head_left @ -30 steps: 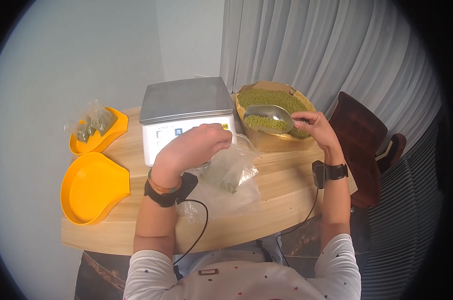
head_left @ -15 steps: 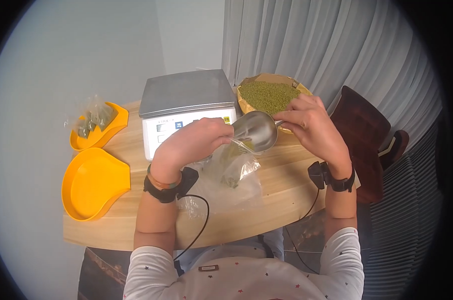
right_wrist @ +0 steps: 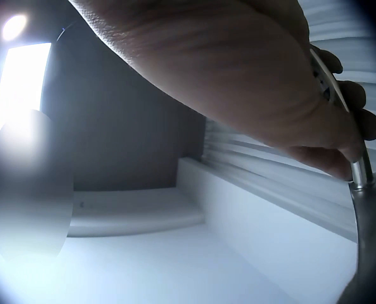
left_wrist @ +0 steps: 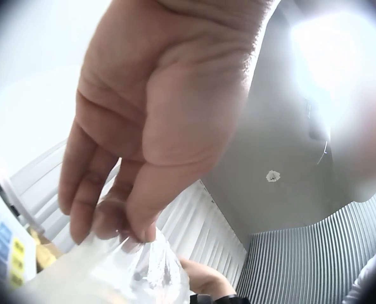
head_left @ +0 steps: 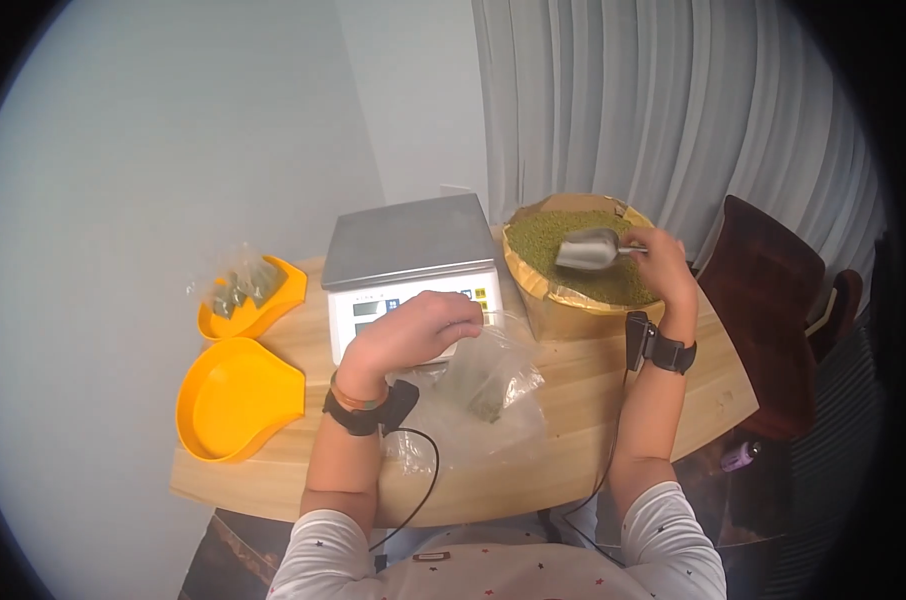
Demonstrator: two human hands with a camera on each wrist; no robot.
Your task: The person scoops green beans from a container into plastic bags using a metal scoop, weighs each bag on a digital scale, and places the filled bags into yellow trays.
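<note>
Scoop in right grip; bowl leftward

You wear a whitish shirt with short, loose sleeves, scattered all over with small stars, some red and some dark. A little oblong patch with a brown border and a pale middle sits on its front. Below it, a strip of pale bluish trousers shows. Around your left wrist go an orange-brown bracelet and a black strap with a chunky black box. Your right wrist has a matching black band and box. From each box runs a thin black cable.
</note>
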